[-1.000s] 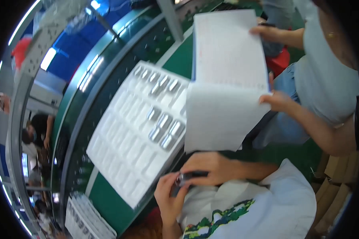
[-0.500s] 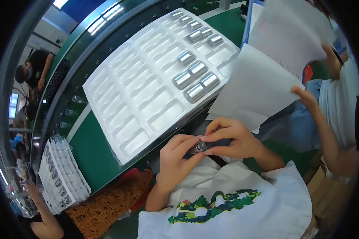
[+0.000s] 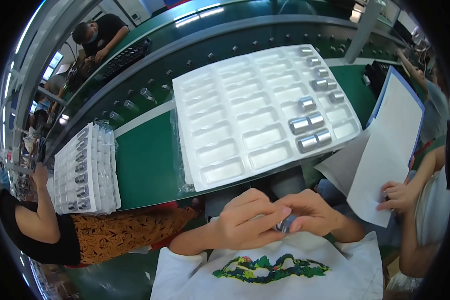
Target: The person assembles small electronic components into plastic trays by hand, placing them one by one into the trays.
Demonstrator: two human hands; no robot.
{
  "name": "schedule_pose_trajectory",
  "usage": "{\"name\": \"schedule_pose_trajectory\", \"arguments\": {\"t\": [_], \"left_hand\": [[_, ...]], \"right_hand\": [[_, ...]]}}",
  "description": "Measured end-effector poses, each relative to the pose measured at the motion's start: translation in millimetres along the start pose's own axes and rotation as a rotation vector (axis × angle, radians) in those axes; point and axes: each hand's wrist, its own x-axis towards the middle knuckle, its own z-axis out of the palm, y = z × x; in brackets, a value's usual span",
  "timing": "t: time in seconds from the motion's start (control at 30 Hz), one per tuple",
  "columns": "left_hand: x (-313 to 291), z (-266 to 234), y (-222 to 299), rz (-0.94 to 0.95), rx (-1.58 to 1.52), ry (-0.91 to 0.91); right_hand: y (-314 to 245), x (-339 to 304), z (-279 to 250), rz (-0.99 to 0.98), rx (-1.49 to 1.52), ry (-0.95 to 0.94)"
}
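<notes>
Close to my chest, my left hand and my right hand meet around a small shiny grey cylindrical part. Fingers of both hands are closed on it and cover most of it. Just beyond them lies a white moulded tray with rows of long recesses. Silver metal cylinders lie in its right-hand recesses, some end to end in pairs. The recesses at the left and middle hold nothing.
A stack of white trays with similar parts stands at the left on the green bench. Small parts sit along the conveyor behind. At the right, a person's hand holds papers on a blue clipboard. Other people are at the left.
My view has turned, so the tray appears farther right and straighter. My left fingers now wrap over the part, which shows less. The papers at the right have been turned and lowered.
</notes>
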Motion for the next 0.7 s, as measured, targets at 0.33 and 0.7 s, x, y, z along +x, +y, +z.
{"name": "schedule_pose_trajectory", "arguments": {"t": [0.33,0.7], "left_hand": [[-11.2,-74.3,-12.0,-0.226,0.121,-0.010],[-38.9,-87.5,-21.0,-0.428,0.063,-0.006]], "right_hand": [[-20.7,74.1,37.3,-0.297,-0.953,0.360],[3.2,89.0,33.4,-0.515,-1.209,0.118]]}}
